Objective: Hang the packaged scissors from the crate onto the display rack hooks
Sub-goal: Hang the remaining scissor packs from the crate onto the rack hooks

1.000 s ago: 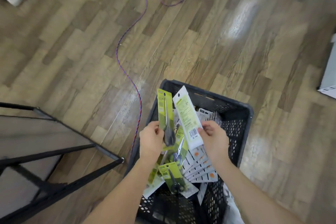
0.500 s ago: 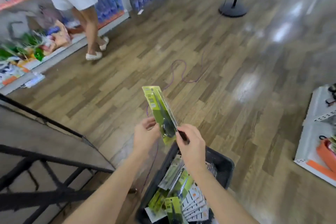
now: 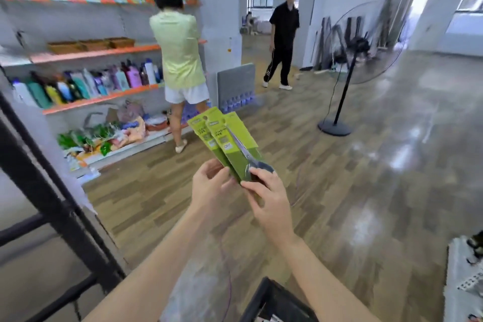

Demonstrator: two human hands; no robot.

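Note:
Two green packaged scissors (image 3: 230, 144) are fanned out and raised in front of me, cards pointing up and left. My left hand (image 3: 209, 185) grips their lower end from the left. My right hand (image 3: 269, 196) pinches the same end from the right, over the dark handles. The black crate (image 3: 271, 303) shows only a corner at the bottom edge, below my arms. A black metal rack frame (image 3: 52, 206) stands at the left; no hooks are visible on it.
Shelves with bottles (image 3: 86, 83) line the left wall, where a person in a pale green top (image 3: 180, 60) stands. Another person in black (image 3: 282, 42) walks at the back. A standing fan (image 3: 347, 68) is to the right. A purple cable (image 3: 228, 290) lies on the wooden floor.
My view has swung up from the crate to the shop. Both hands have lifted the green packages out of the crate and brought them together in front of me.

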